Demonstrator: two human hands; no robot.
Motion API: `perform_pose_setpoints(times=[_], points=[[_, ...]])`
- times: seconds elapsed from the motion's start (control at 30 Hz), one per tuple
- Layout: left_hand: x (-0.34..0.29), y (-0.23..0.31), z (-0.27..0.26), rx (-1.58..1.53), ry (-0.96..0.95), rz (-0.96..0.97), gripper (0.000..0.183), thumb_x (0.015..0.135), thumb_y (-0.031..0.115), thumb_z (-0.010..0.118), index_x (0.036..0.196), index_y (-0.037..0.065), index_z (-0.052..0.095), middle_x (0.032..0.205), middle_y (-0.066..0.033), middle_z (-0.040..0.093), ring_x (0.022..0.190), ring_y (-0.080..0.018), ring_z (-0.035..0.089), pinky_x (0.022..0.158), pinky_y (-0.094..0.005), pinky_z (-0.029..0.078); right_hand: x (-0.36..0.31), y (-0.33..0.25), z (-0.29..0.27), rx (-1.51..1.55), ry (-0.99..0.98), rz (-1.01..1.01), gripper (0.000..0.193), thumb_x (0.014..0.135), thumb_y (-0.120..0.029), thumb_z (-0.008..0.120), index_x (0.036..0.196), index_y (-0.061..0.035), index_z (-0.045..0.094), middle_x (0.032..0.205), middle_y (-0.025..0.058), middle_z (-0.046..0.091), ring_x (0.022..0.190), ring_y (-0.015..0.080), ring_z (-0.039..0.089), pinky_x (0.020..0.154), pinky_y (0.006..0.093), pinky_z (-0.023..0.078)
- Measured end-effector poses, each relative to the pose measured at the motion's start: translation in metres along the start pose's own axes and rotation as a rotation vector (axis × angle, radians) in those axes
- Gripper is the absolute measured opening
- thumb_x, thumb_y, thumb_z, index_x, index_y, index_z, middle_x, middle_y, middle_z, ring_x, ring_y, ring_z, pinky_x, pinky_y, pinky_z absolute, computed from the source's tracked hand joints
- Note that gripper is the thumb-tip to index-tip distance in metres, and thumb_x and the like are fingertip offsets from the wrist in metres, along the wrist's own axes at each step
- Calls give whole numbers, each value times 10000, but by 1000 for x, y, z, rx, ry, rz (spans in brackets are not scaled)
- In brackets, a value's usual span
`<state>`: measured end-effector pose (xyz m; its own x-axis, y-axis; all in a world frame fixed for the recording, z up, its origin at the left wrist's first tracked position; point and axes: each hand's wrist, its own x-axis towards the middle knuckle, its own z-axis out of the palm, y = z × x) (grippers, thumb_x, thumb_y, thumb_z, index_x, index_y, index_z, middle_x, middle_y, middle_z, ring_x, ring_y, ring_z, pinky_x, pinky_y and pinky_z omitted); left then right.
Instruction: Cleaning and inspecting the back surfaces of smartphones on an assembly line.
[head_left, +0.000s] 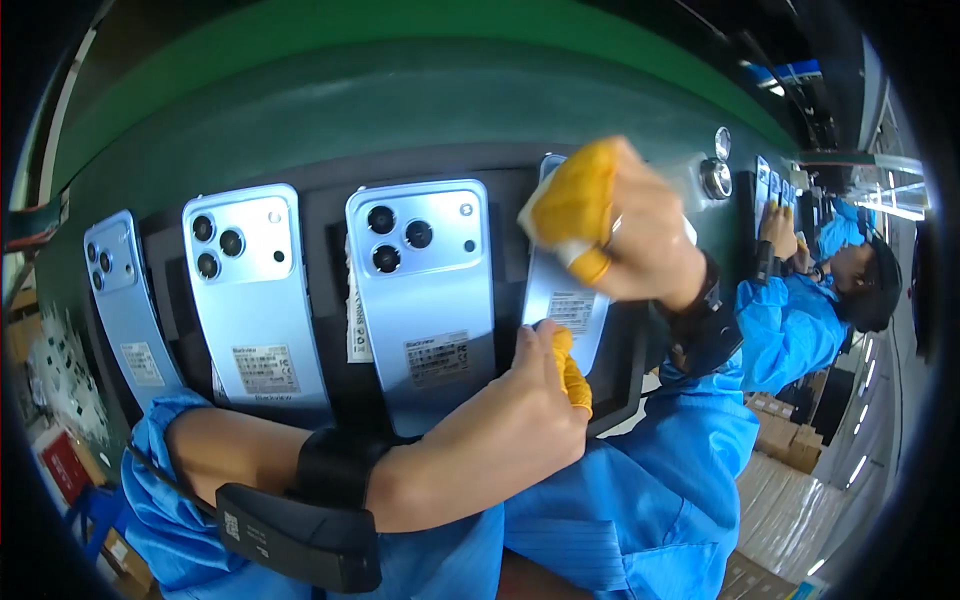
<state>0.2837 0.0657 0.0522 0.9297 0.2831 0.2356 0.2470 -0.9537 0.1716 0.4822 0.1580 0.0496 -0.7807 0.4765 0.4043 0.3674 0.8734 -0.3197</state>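
One black wrist box point(300, 540), four nearby phones point(430, 300), left hand point(530, 395) at the fourth, right hand point(640, 230) curled over it, grips unclear

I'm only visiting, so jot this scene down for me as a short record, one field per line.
Row: three light-blue smartphones, camera side up
Beside them: a fourth phone at the right, its top partly hidden
Left hand: fingers at the fourth phone's lower part
Right hand: over its upper part; exact contact unclear
Finger coverings: yellow, on both hands
Sticker: printed, on the fourth phone's back
Worktop: green
Nearby: co-worker in blue, far right
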Motion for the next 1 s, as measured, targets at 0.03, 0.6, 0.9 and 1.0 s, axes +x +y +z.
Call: perform_pose_setpoints(times=[0.03,0.6,0.9,1.0], points=[[8,0,1,2,13,-14,208,744,160,594,810,-19,676,887,-254,664,953,-355,628,863,-373,484,-4,3,-1,36,25,-50,113,672,-56,707,709,-16,608,682,76,562,621,275,530,662,370,449],[-23,2,-7,-39,20,5,196,735,134,619,855,-7,684,822,-232,668,1010,-359,618,916,-404,470,-7,-34,-19,237,425,442,165,803,61,578,912,6,689,917,128,694,847,250,662,787,329,513],[-23,0,-10,-66,-31,23,211,754,132,606,890,-15,673,829,-233,663,1013,-360,613,938,-407,460,-9,-20,18,-72,185,129,71,752,-54,702,800,-4,684,845,122,691,792,234,677,875,413,494],[-22,-1,-12,-54,-66,21,207,765,133,600,890,-17,670,868,-236,664,1020,-359,610,942,-403,459,-24,-24,16,108,90,113,95,733,-62,670,815,-18,689,861,119,694,785,244,667,906,449,457]])
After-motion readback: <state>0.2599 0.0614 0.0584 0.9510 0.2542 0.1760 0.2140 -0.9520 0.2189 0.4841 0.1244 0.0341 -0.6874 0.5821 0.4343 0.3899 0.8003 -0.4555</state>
